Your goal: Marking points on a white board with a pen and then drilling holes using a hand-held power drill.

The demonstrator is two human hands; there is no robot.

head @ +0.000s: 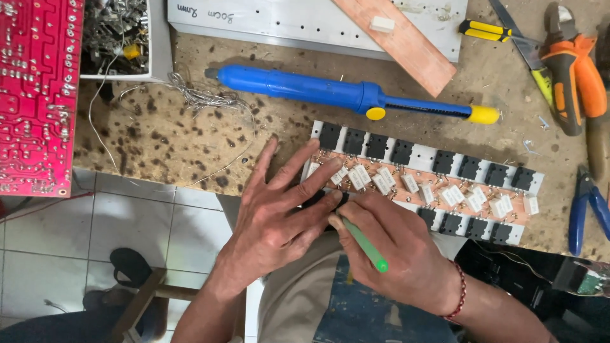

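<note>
Your left hand (279, 216) lies spread flat, fingers pressed on the near left end of the long copper-clad board with rows of black transistors and white block resistors (432, 187). Your right hand (394, 254) is closed around a slim green-handled tool (365, 244), its tip hidden under your fingers at the same end. The board rests near the front edge of the scorched wooden workbench (165, 133), its left end overhanging that edge towards your lap.

Expect it to be stiff and fairly light, but fragile at the soldered leads; take hold of it by the bare long edges or by the transistor bodies, never by the white resistors. Its long axis runs left to right along the front edge, the right end dipping slightly nearer you. A blue desoldering pump (343, 95) lies just behind it, roughly parallel.
</note>
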